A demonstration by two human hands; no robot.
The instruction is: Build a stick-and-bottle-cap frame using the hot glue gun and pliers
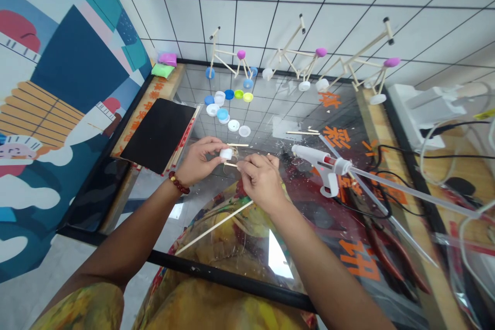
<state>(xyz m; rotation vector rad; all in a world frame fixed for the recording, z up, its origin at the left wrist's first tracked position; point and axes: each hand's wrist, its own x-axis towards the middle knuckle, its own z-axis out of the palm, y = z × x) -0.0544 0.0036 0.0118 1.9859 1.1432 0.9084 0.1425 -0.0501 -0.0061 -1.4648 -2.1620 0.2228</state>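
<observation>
Two bare hands are shown close together above a glass table (270, 118) set against a tiled wall. A white bottle cap (226, 153) is pinched between the thumb and fingers of the left hand (199, 161), which is marked by a bead bracelet at the wrist. A short wooden stick (231, 164) is gripped at the fingertips of the right hand (261, 178), with its free end held just below the cap. A white glue gun (323, 164) is propped on its stand just to the right of the hands. A long stick (214, 226) is laid slantwise on the glass beneath the right forearm. Loose coloured caps (228, 105) are scattered behind the hands, beside a black board (158, 134), and three stick bicycle models (288, 59) are lined up against the wall.
</observation>
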